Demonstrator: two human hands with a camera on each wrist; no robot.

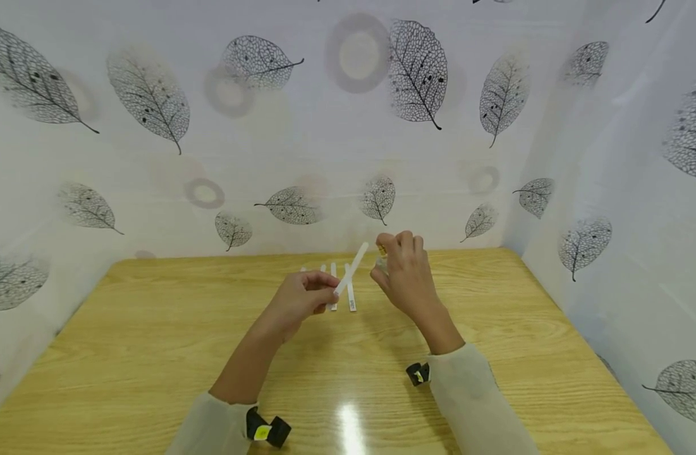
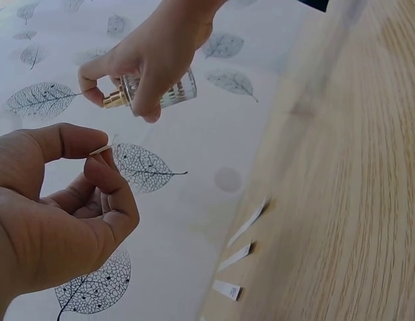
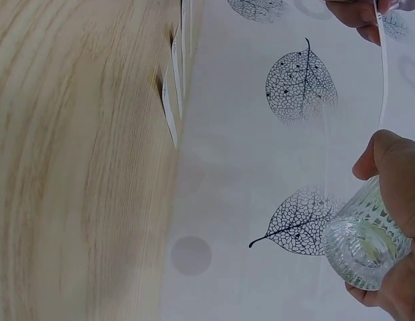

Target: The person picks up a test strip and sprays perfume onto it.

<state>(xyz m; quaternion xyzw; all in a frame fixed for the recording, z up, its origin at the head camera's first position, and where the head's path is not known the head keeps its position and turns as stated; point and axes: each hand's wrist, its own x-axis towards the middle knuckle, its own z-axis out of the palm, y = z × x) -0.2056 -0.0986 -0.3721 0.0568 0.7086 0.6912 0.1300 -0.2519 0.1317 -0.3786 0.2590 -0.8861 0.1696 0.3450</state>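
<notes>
Pale walls of sheeting [image 1: 313, 139] printed with black skeleton leaves enclose a yellow wood-grain bench [image 1: 171, 347]. From left to right: the left hand [image 1: 302, 297] pinches a flat, narrow white strip [image 1: 356, 260] between thumb and fingers, raised above the bench and slanting up to the right. Partly hidden beyond that hand, several similar loose white strips [image 1: 351, 294] rest near the far edge of the bench, some with dark marks at one end. Rightmost, the right hand [image 1: 409, 275] holds aloft a clear, ribbed glass bottle [image 3: 361, 247], index finger curled at its gold-coloured top [image 2: 115, 99], near the raised strip.
</notes>
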